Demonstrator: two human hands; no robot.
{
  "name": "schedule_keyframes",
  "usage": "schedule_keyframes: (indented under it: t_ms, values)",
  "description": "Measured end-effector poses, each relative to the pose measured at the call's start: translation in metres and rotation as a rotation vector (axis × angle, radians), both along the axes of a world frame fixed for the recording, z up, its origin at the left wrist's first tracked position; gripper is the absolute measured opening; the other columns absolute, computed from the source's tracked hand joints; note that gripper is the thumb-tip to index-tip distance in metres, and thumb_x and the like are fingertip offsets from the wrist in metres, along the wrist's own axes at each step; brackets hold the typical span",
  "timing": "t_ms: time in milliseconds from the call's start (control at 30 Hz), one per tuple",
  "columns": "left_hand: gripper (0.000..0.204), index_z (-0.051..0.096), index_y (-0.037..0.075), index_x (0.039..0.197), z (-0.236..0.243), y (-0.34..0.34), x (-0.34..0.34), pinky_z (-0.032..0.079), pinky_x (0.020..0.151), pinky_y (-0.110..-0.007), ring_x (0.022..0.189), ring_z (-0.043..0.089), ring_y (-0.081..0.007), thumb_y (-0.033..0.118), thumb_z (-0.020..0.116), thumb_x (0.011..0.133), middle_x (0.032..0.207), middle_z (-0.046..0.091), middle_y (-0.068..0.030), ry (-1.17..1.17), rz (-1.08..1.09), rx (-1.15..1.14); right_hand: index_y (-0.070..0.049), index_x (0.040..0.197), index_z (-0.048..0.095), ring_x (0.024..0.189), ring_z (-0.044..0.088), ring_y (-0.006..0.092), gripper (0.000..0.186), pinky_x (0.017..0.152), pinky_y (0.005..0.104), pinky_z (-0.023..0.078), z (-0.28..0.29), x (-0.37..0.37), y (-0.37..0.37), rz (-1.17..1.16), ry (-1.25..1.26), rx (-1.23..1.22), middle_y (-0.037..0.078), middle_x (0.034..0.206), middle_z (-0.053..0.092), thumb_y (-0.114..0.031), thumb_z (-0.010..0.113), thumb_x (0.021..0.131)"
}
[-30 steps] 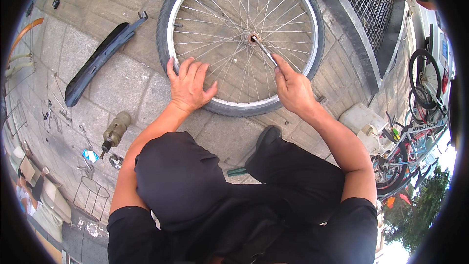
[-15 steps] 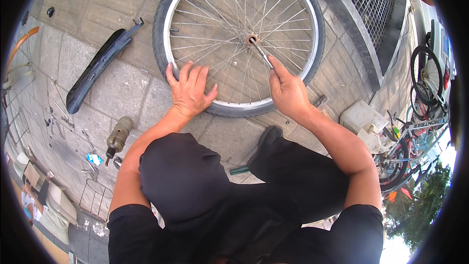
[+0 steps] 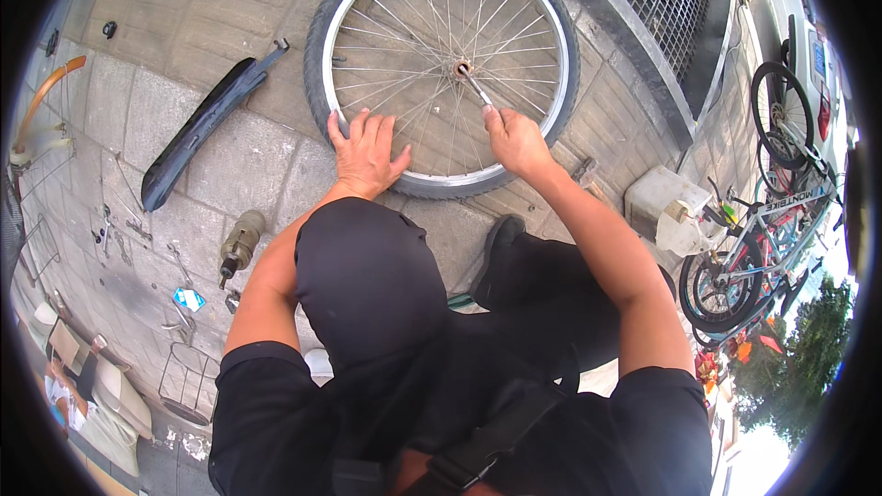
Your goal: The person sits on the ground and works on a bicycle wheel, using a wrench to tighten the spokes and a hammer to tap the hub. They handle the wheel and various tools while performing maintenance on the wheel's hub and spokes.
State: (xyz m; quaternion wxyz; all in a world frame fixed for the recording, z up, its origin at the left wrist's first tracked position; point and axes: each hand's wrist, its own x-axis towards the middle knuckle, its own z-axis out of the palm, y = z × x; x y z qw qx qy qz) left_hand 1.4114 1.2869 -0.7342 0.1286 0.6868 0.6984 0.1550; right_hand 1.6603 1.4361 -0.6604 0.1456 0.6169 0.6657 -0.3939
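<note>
A spoked bicycle wheel (image 3: 328,64) with a black tyre and silver rim lies flat on the paving before me. My left hand (image 3: 367,158) rests at its near left edge, fingers spread over the rim and spokes, holding nothing. My right hand (image 3: 518,140) is closed round a slim silver metal rod tool (image 3: 476,88); its grip end is hidden in my fist. The tool slants to the left and away from me, and its tip is in the rusty opening of the wheel hub (image 3: 461,67).
A black mudguard (image 3: 197,133) lies left of the wheel. Nearer are a power drill (image 3: 241,243) and several loose hand tools (image 3: 180,264). At right are a hammer (image 3: 585,171), a whitish container (image 3: 663,193) and parked bicycles (image 3: 735,280). A metal grating (image 3: 657,5) borders the far right.
The view has shifted, so the wheel appears slightly smaller and farther up. My right hand stays on the tool in the hub and my left hand stays on the rim.
</note>
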Motion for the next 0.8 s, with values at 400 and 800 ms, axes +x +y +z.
schedule_keyframes:
  t_ms: [400,800]
  values:
    - [0.052,0.067,0.018,0.135,-0.049,0.101,-0.088,0.021,0.125,-0.065,0.134,0.058,-0.0256,0.04,0.074,0.089,0.138,0.063,-0.0027,0.016,0.033,0.162,0.002,0.101,0.068,0.102,0.068,0.0554,0.061,0.093,0.0599,0.052,0.001,-0.052,0.043,-0.163,-0.109,-0.052,0.035,0.098,0.071,-0.053,0.043,0.111]
    - [0.047,0.068,0.015,0.131,-0.028,0.106,-0.096,0.017,0.123,-0.07,0.134,0.055,-0.0267,0.039,0.071,0.091,0.138,0.06,-0.0057,0.044,-0.018,0.053,0.002,0.106,0.069,0.103,0.069,0.0541,0.058,0.095,0.0601,0.053,0.014,-0.072,0.042,-0.145,-0.105,0.043,0.035,0.102,0.072,-0.047,0.039,0.113]
